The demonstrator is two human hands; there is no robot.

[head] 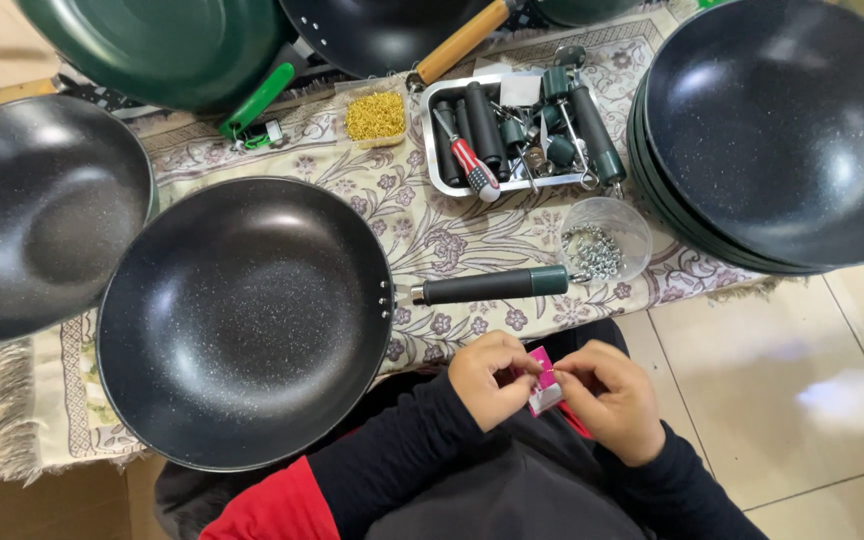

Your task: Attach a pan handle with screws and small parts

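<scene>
**Inspector:** Largest items first.

**Assistant:** A stack of black speckled non-stick woks (782,130) fills the upper right of the frame. A black non-stick wok with a dark green handle (242,320) sits centre-left on the floral patterned cloth (452,235); a second black wok (37,215) lies at the left edge.

**Inspector:** Smaller stock?

**Assistant:** Top centre, a metal tray of black and green handles and a red screwdriver (517,130). Beside it, a small tub of yellow fittings (376,117). Right of centre, a clear round cup of silver screws (604,240).

**Inspector:** The hands?

**Assistant:** Lower centre, above the lap. The left hand (490,378) and right hand (614,398) both have their fingers pinched together on a small pink packet (542,385), held between them.
</scene>
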